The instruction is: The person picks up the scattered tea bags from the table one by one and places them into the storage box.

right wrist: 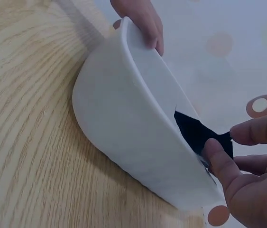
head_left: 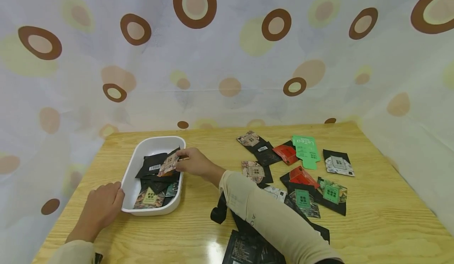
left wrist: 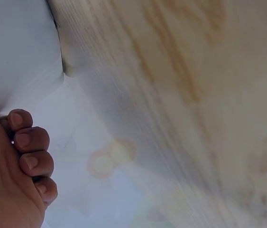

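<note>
A white plastic tub (head_left: 149, 212) stands at the left of the table with several tea sachets in it, mostly black, one with a yellow label (head_left: 150, 197). My left hand (head_left: 102, 205) grips the tub's near-left rim; the left wrist view shows its fingers curled at the edge. Over the tub's right side, my right hand (head_left: 195, 162) pinches a sachet with a pink patterned front (head_left: 168, 165) between thumb and fingers. In the right wrist view, the dark back of that sachet (right wrist: 192, 130) shows just inside the rim.
Several loose sachets lie spread over the table's right half, including a red one (head_left: 286, 154) and a green-labelled one (head_left: 331, 193). A green paper piece (head_left: 306, 150) lies among them. Black packets (head_left: 244, 248) lie partly under my right forearm. A patterned cloth (head_left: 227, 59) hangs behind.
</note>
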Demonstrator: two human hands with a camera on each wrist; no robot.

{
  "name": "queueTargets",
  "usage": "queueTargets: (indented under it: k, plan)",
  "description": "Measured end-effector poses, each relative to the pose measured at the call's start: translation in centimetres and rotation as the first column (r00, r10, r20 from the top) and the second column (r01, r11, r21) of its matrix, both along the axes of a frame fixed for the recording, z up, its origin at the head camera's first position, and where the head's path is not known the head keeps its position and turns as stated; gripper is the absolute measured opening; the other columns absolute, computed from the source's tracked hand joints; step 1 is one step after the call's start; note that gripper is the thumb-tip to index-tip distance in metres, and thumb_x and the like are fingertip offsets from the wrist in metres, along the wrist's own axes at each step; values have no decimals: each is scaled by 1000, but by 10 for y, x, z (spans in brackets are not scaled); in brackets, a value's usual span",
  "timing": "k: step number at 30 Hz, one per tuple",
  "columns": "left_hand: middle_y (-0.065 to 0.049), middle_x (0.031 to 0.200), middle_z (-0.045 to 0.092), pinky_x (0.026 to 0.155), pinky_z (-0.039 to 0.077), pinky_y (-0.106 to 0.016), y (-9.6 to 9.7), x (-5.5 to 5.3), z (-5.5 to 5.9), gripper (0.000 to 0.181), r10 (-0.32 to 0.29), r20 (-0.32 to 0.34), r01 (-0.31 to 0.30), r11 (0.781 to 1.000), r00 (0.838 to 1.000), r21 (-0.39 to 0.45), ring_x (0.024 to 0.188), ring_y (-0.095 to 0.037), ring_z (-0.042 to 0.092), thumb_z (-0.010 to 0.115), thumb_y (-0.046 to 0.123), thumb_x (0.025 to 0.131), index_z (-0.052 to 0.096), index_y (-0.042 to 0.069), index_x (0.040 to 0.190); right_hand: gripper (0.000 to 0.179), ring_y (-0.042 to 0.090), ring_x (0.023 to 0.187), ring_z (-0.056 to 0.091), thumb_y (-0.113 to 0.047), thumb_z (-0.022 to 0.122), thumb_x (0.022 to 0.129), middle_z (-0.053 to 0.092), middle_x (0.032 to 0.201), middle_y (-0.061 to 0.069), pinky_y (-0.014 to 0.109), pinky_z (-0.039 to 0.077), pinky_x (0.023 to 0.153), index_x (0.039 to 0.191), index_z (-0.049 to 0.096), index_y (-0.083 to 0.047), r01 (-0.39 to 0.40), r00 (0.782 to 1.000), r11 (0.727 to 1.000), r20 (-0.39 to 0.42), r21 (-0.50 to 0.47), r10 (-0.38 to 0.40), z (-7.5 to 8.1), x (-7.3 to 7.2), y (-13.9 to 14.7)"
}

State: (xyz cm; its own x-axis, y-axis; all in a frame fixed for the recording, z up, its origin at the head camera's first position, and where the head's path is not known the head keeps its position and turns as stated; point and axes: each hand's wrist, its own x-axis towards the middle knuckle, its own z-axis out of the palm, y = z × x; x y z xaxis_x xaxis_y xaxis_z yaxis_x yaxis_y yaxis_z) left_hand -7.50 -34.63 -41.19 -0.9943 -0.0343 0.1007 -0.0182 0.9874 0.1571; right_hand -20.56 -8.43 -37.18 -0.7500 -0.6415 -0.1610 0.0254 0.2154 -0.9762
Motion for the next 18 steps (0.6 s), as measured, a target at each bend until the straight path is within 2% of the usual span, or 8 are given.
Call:
queueTargets:
  k: [2,3,5,9,14,18]
  plan:
    - [-8,72,59,63,44,-52,0,0,0,30,0,3,0,1000,1000,-1,69,-30,60,33,16,100,49,8,76,44,26,111,64,-2,56,95,59,133,24,30,53,90,138,52,6,-17,1000,1000,-19,21,18,0,2,-4]
    - [-7,72,59,63,44,-52,1,0,0,30,1,5,-1,1000,1000,-2,69,-29,59,33,16,100,49,8,76,45,25,114,63,-2,56,95,59,135,24,30,53,91,139,51,6,-21,1000,1000,-23,23,22,-1,2,-5]
    - [-7,71,58,62,43,-50,1,0,1,30,0,7,0,1000,1000,-3,68,-28,59,33,16,100,49,8,76,47,28,124,61,-1,57,96,56,141,23,33,52,98,141,48,6,-26,1000,999,-13,19,26,-1,3,-6]
    - [-6,70,57,60,41,-47,0,0,1,30,-7,-3,7,1000,1000,-8,66,-28,58,33,16,100,48,9,75,59,31,144,45,-3,59,96,42,155,19,42,44,111,151,36,2,-13,1000,1000,8,19,13,-1,4,-4]
    - [-6,68,56,58,39,-47,-1,1,1,29,-13,-39,13,1000,999,-8,66,-29,58,34,14,99,45,10,72,57,29,144,45,-8,60,95,43,156,15,45,45,111,149,43,-4,14,999,999,-45,52,-12,2,4,2]
    - [-5,68,54,58,39,-46,-3,1,1,30,-15,-34,15,1000,999,-3,65,-28,56,34,15,99,44,11,71,52,29,142,48,-10,60,96,48,152,15,45,47,108,146,47,-4,25,996,997,-88,71,-19,3,3,8]
